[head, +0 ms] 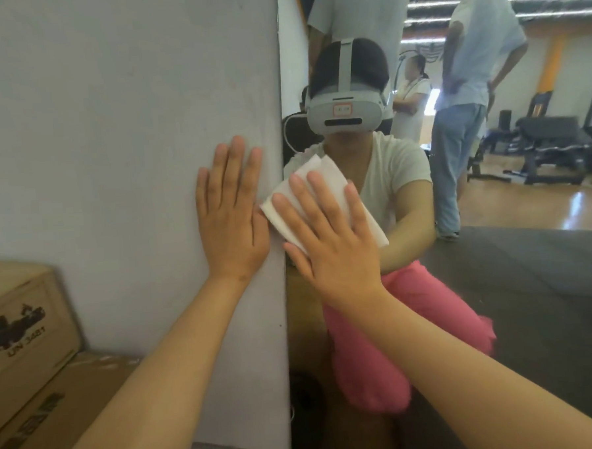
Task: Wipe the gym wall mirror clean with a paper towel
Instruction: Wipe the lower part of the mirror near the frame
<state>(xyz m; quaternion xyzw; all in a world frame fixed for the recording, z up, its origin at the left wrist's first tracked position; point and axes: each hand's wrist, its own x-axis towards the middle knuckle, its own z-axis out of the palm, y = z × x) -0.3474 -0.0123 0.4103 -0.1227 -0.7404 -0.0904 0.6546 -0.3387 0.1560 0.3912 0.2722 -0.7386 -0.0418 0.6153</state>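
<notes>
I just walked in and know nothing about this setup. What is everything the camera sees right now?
mirror: one, right half of the view, reflecting the gym
paper towel: one, white, folded, on the mirror near its left edge
wall: one, pale grey, left of the mirror
cardboard boxes: two, tan, stacked at lower left
headset: one, white, on the wearer in the reflection
bystanders: three, light tops, standing in the reflection
weight bench: one, black, reflected at far right
left hand: one, flat on the wall beside the mirror's edge
right hand: one, flat, pressing the paper towel to the mirror
</notes>
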